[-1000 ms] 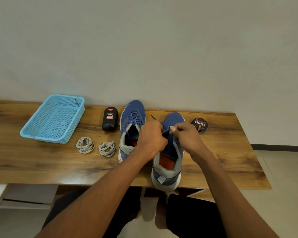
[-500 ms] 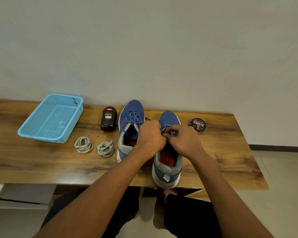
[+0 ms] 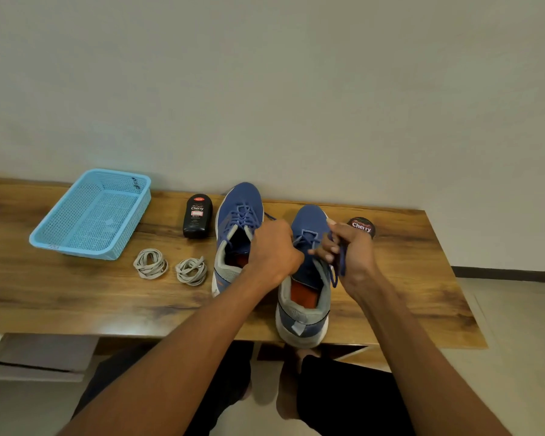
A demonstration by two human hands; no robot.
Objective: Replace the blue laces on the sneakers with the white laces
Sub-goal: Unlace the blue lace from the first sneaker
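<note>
Head view showed both hands at frame centre over the right sneaker (image 3: 302, 297) on the tabletop (image 3: 406, 278). Right hand (image 3: 351, 250) pinched the loosened blue lace (image 3: 337, 269); left hand (image 3: 272, 250) was curled at the eyelets, its grasp hidden. Left sneaker (image 3: 238, 215) stayed laced. Two white lace coils (image 3: 150, 263) lay left of centre.

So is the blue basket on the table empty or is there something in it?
Empty: the blue basket shows only its bare mesh floor.
</note>
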